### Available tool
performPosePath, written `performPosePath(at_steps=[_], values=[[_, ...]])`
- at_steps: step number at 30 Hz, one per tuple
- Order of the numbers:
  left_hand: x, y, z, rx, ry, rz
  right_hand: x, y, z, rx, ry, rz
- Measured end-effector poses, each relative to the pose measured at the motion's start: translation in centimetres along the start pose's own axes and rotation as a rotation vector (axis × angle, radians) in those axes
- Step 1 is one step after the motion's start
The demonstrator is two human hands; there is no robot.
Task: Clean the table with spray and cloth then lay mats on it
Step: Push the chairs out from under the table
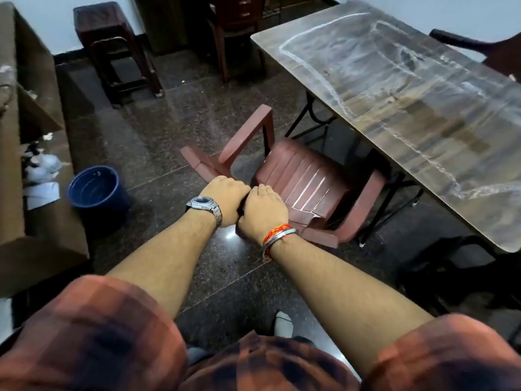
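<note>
The person is standing behind a red plastic chair [296,176] and is gripping the top of its backrest with both hands. The left hand [225,198] (the one with the wristwatch) and the right hand [263,213] (the one with the red thread and metal bangle) are sitting side by side, touching each other, and the fingers of each are curling together over the top edge of the backrest, clamped on it. The fingertips are hidden on the far side, so how deep they are wrapping I cannot tell.

The chair is standing just beside the table [408,103], its seat partly under the table's near edge. I judge that the hands are holding it like this in order to pull it away, so that the person is getting free access to the table's side.

The table is lying to the right of the hands and further away, well apart from the fingers; nothing is touching it. Its top is showing whitish smears and streaks. No spray bottle, cloth or mats are visible, so the cleaning seems not finished. A blue bucket [95,187] is standing on the floor to the left
</note>
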State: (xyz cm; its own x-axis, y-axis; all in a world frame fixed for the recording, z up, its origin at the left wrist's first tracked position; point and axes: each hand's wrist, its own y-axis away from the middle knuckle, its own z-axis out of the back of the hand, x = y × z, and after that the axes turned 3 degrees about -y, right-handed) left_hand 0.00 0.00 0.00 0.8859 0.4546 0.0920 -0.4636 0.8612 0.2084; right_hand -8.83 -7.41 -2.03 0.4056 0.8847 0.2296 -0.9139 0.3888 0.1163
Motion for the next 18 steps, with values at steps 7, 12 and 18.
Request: performPosePath(at_steps=[7, 12, 18], values=[[4.0, -1.8, -0.6, -0.025, -0.038, -0.264, 2.8, -0.5, 0.7, -0.033, -0.016, -0.176], [6.1, -2.1, -0.9, -0.077, -0.098, -0.482, 5.2, -0.8, 1.1, 0.013, 0.015, -0.436], [9.7, -1.8, -2.1, -0.075, -0.090, -0.616, 9.9, -1.0, 0.0, -0.017, 0.000, -0.575]])
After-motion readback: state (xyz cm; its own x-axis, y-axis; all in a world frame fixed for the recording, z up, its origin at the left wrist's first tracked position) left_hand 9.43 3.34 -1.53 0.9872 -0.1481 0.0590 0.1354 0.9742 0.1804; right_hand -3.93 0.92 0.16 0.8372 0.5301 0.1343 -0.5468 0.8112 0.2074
